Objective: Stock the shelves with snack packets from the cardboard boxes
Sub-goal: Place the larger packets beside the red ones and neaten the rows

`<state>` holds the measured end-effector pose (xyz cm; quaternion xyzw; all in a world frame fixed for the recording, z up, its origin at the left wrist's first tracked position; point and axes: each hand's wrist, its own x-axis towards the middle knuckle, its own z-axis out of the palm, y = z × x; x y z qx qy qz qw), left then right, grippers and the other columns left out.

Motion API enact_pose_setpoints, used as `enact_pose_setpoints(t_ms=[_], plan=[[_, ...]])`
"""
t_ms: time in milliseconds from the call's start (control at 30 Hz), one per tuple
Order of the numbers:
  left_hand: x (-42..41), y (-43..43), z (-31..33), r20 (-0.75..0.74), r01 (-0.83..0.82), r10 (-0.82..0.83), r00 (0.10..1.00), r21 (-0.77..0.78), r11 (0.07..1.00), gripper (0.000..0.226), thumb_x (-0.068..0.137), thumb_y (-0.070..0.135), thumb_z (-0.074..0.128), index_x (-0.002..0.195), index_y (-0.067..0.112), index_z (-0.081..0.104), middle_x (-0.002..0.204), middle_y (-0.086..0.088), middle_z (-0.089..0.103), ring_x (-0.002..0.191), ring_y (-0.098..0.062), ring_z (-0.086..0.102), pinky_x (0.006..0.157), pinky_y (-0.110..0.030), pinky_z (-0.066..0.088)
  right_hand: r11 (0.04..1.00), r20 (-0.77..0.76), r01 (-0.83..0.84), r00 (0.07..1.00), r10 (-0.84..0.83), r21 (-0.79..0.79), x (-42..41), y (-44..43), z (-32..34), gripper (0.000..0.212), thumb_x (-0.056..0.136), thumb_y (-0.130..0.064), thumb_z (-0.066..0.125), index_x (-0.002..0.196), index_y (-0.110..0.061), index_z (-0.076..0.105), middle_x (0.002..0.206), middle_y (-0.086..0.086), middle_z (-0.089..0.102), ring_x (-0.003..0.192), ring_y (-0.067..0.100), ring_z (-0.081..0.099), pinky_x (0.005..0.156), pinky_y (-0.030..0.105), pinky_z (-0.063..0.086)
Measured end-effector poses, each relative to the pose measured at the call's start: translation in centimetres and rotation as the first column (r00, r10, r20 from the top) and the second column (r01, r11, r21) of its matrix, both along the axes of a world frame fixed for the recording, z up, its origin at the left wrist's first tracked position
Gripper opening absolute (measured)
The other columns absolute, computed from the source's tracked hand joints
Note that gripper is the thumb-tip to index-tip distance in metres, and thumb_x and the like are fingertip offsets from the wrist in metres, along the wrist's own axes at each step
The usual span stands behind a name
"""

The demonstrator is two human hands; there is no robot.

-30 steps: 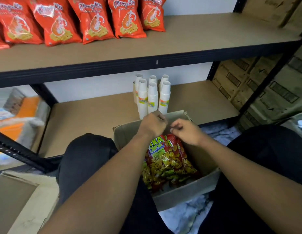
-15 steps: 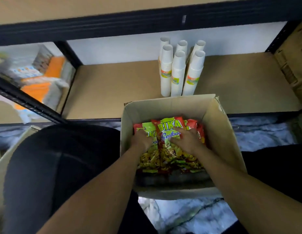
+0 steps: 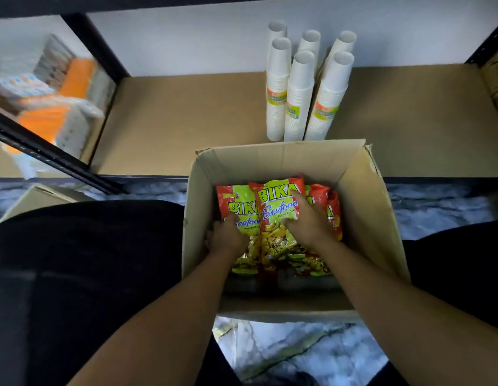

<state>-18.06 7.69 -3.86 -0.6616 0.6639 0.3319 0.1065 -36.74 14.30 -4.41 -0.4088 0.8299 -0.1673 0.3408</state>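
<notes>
Near wall of the cardboard box (image 3: 284,307) hides the bottom ends of the snack packets (image 3: 275,201) inside. Left grip (image 3: 228,235) curls round their outer edge, fingertips buried, thumb on top. Right grip (image 3: 306,221) lies spread flat across them, clasping nothing. Just beyond both grips, paper cup stacks (image 3: 298,93) stand on the shelf (image 3: 186,121).

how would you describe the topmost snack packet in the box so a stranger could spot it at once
Find the open cardboard box in front of the low shelf with the white cup stacks. Inside lie red-and-green BIKA packets; take the middle packet, under the spread fingers of the right hand. It alone overlaps its neighbours and shows the full BIKA Seafood name.
</notes>
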Motion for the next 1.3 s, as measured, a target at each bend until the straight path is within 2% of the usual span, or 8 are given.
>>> enact_pose_setpoints(t_ms=[267,400,567,667,867,967,1067,1300], plan=[[-0.9,-0.7,3.1,-0.236,0.128,-0.122,0.964,0.009,0.992,0.054,0.084,-0.004,0.054,0.131,0.023,0.055,0.1,-0.011,0.062,0.065,-0.019,0.054,0.054,-0.022,0.04,0.994,0.106,0.096,0.99,-0.09,-0.06,-0.6,2.9,3.4,0.086,0.079,-0.025,0.069,0.141,-0.058,0.02,0.131,0.008,0.049,0.111,0.032,0.056,0.096,0.055,0.049],[-0.7,-0.4,5.3,-0.296,0.121,-0.125,0.947,-0.03,0.992,0.053,0.082,-0.002,0.054,0.127,0.025,0.063,0.114,-0.008,0.066,0.079,-0.027,0.064,0.07,-0.03,0.054,0.985,0.109,0.132,0.987,-0.12,-0.115,-1.9,4.1,5.4,0.084,0.074,-0.036,0.069,0.132,-0.072,0.019,0.124,0.008,0.052,0.106,0.033,0.06,0.102,0.06,0.043],[-0.5,0.1,9.3,-0.381,0.141,-0.158,0.911,-0.072,0.987,0.056,0.08,0.002,0.072,0.132,0.019,0.057,0.107,-0.013,0.064,0.068,-0.02,0.062,0.052,-0.026,0.05,0.953,0.123,0.171,0.982,-0.144,-0.251,-3.0,5.7,9.8,0.087,0.074,-0.035,0.07,0.141,-0.063,0.022,0.124,0.008,0.057,0.089,0.028,0.068,0.079,0.049,0.059],[-0.2,0.3,12.5,-0.392,0.214,-0.278,0.877,-0.199,0.956,0.072,0.074,0.004,0.08,0.138,0.015,0.049,0.126,-0.009,0.054,0.095,-0.022,0.064,0.07,-0.028,0.056,0.914,0.058,0.154,0.988,-0.142,-0.375,-2.5,7.0,14.4,0.083,0.08,-0.031,0.072,0.144,-0.056,0.025,0.147,0.004,0.046,0.108,0.028,0.064,0.088,0.044,0.057],[0.5,0.6,21.0,-0.467,0.25,-0.458,0.756,-0.441,0.862,0.053,0.086,0.017,0.071,0.128,0.046,0.056,0.122,-0.004,0.053,0.085,-0.021,0.062,0.078,-0.027,0.054,0.827,0.09,0.141,0.99,-0.11,-0.545,-2.6,8.9,23.1,0.074,0.093,-0.012,0.067,0.152,-0.036,0.029,0.157,-0.007,0.033,0.127,0.033,0.048,0.095,0.035,0.048],[0.4,1.0,26.5,-0.497,0.213,-0.501,0.708,-0.527,0.823,0.039,0.095,0.018,0.064,0.124,0.044,0.062,0.104,0.007,0.06,0.07,-0.021,0.059,0.058,-0.012,0.044,0.747,0.108,0.163,0.987,-0.123,-0.644,-3.5,9.0,27.2,0.073,0.091,-0.008,0.068,0.15,-0.037,0.034,0.139,-0.014,0.048,0.121,0.005,0.055,0.081,0.013,0.046],[0.0,1.2,31.5,-0.485,0.167,-0.547,0.682,-0.625,0.763,0.033,0.096,0.024,0.062,0.125,0.038,0.064,0.099,0.006,0.063,0.074,-0.017,0.067,0.055,-0.004,0.037,0.674,0.15,0.187,0.982,-0.113,-0.715,-4.7,8.9,31.5,0.074,0.09,-0.008,0.07,0.147,-0.042,0.036,0.127,-0.011,0.059,0.102,-0.001,0.063,0.084,0.024,0.055],[-3.0,0.3,39.4,-0.653,0.102,-0.54,0.531,-0.583,0.806,0.048,0.077,0.024,0.08,0.12,0.037,0.065,0.08,0.009,0.075,0.068,-0.017,0.069,0.065,-0.034,0.056,0.559,0.241,0.255,0.965,-0.101,-0.789,-9.6,8.1,39.4,0.073,0.091,-0.01,0.07,0.145,-0.046,0.036,0.118,-0.017,0.061,0.1,-0.004,0.064,0.064,0.012,0.052]])
